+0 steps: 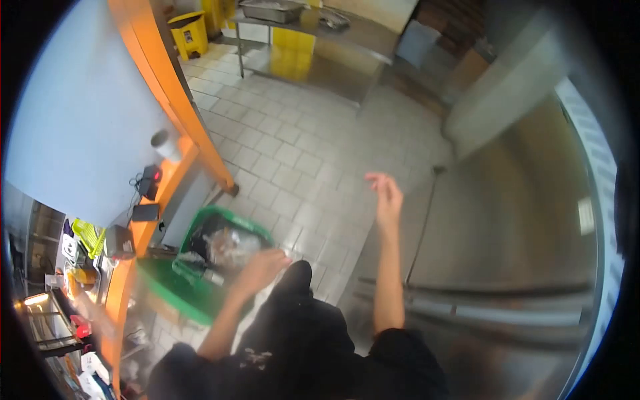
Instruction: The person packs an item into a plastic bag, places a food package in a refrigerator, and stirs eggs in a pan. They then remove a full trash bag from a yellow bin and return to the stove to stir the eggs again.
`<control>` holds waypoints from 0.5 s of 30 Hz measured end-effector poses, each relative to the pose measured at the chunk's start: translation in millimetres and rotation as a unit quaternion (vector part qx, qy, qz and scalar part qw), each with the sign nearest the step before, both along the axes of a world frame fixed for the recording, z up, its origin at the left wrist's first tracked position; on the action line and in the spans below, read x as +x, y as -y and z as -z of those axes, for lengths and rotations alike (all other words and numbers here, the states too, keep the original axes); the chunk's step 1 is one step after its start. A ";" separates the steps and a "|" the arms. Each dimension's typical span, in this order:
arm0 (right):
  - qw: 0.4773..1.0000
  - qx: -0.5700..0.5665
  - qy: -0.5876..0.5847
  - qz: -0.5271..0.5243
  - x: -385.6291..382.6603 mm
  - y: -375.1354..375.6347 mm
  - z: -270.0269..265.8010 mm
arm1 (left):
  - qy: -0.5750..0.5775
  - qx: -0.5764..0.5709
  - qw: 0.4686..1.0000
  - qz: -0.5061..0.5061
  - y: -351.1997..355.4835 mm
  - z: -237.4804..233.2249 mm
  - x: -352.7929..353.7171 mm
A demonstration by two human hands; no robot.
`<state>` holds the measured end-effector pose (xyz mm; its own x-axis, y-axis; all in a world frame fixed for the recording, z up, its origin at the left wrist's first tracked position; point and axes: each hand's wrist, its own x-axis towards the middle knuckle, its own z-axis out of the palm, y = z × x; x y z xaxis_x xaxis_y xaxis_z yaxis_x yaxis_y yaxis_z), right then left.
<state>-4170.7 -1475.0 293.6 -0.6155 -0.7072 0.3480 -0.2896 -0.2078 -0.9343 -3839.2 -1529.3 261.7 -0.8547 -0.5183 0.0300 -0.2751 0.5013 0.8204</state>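
Observation:
My right hand (387, 197) is raised over the tiled floor, left of the steel refrigerator (493, 220), with its fingers loosely apart and nothing in them. Low in front of my body, my left hand (267, 268) is blurred; its fingers look loosely stretched out, and I see no object in them. Just beyond it stands a green bin (223, 213) with a dark liner and crumpled clear plastic inside. The bin's green lid (170, 283) hangs open on the near left side.
An orange-edged counter (170, 183) runs along the left, carrying a cup (165, 145) and small dark devices. Ahead are a steel table (363, 43) and a yellow bin (190, 35). Long refrigerator handles (493, 293) jut out at right.

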 end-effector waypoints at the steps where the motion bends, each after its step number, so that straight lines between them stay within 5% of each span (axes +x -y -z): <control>1: 0.995 -0.087 -0.023 -0.040 -22.9 39.1 -27.3 | -0.007 0.003 1.000 -0.027 11.0 17.0 -8.4; 4: 0.962 -0.204 -0.140 -0.118 -52.2 122.9 -146.2 | -0.041 -0.053 0.996 -0.065 48.7 70.5 -35.9; 5: 0.935 -0.267 -0.190 -0.137 -64.0 145.5 -178.8 | 0.071 0.060 0.995 -0.045 64.2 81.2 -39.6; 6: 0.910 -0.319 -0.219 -0.146 -71.9 166.2 -208.0 | 0.073 -0.021 0.996 -0.043 80.2 132.6 -45.2; 8: 0.857 -0.379 -0.331 -0.113 -81.9 200.5 -268.7 | 0.192 0.132 0.972 -0.013 131.6 135.1 -82.6; 10: 0.760 -0.375 -0.472 -0.243 -118.2 226.2 -321.1 | 0.277 0.113 0.952 0.057 215.9 110.6 -133.7; 11: 0.895 -0.173 -0.402 -0.090 -134.9 225.0 -337.9 | 0.358 0.102 0.917 0.144 256.5 96.3 -160.6; 12: 0.952 0.053 -0.294 0.071 -148.1 231.4 -345.2 | 0.293 0.071 0.951 0.068 291.6 92.6 -179.8; 13: 0.953 0.053 -0.290 0.063 -171.1 251.6 -341.2 | 0.229 0.034 0.973 -0.008 331.7 88.8 -194.9; 15: 0.954 -0.014 -0.293 0.056 -198.3 314.7 -341.6 | 0.079 -0.066 0.990 -0.091 410.6 9.0 -229.7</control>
